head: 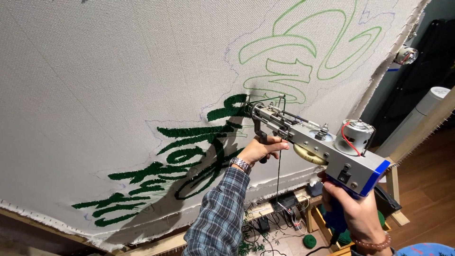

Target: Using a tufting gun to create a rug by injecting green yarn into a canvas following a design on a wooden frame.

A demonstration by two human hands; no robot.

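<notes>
Tufting gun (310, 142) held against the stretched white cloth (95, 85), long axis running lower right to upper left, needle end on the cloth beside dark green tufted shapes (180, 156). Left hand (260, 149) grips the front handle; right hand (353, 208) wraps the blue rear grip.

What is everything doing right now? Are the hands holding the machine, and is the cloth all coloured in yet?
tufting gun: held up, tip against the cloth.
left hand: closed round the gun's black front handle.
right hand: closed round the blue rear grip.
cloth: stretched tight on a wooden frame, partly tufted in dark green, other shapes only outlined.
green yarn: hanging down from the gun.
yarn ball: lying on the floor.
</notes>
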